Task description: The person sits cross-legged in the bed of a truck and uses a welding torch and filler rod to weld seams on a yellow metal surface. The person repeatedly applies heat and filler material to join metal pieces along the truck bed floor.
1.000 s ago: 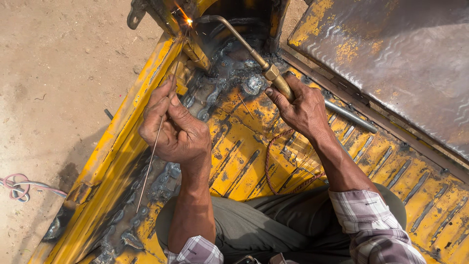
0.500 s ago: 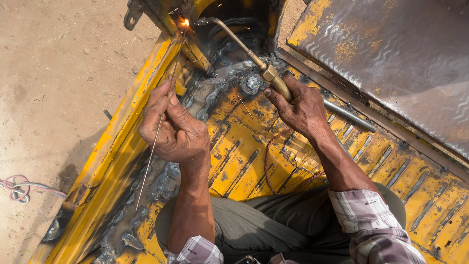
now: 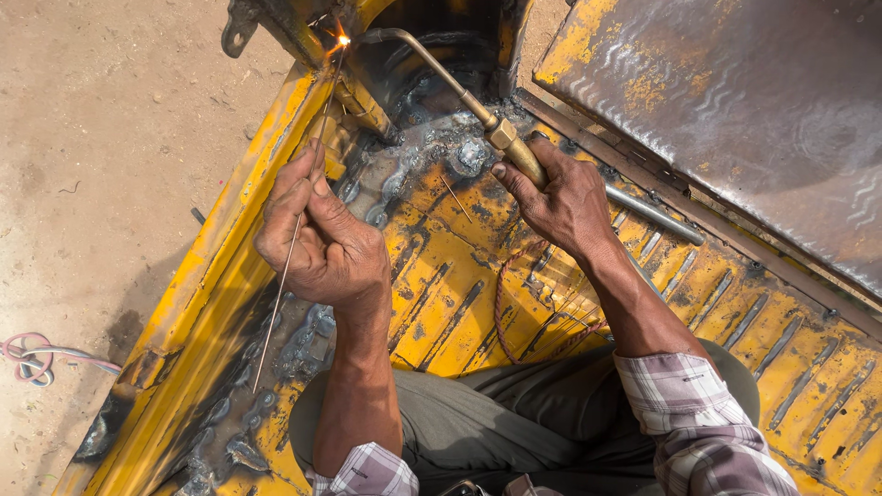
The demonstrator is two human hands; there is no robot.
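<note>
A thin metal filler rod (image 3: 292, 241) was pinched between the thumb and fingers of the left hand (image 3: 320, 241), closed tightly around it. The rod ran upward past the fingers to a bright orange glow (image 3: 343, 40) at the dark metal bracket (image 3: 276, 23) on the upper edge of the yellow body, and its lower end hung free over the yellow side rail (image 3: 188, 303). A brass-necked gas torch (image 3: 478, 115) was gripped firmly in the right hand (image 3: 562, 204), the fingers wrapped round its handle, with the thumb laid along the brass fitting. The torch's bent tube was seen reaching up and left, its tip just beside the glow. A reddish hose (image 3: 503, 308) was looped on the ribbed yellow floor (image 3: 441, 294) below the right wrist. Grey scorched patches were spread over the floor between the 2 hands. A grey patterned metal sheet (image 3: 735, 110) was lying at the upper right, and coloured wires (image 3: 32, 358) on the sandy ground at the left.
</note>
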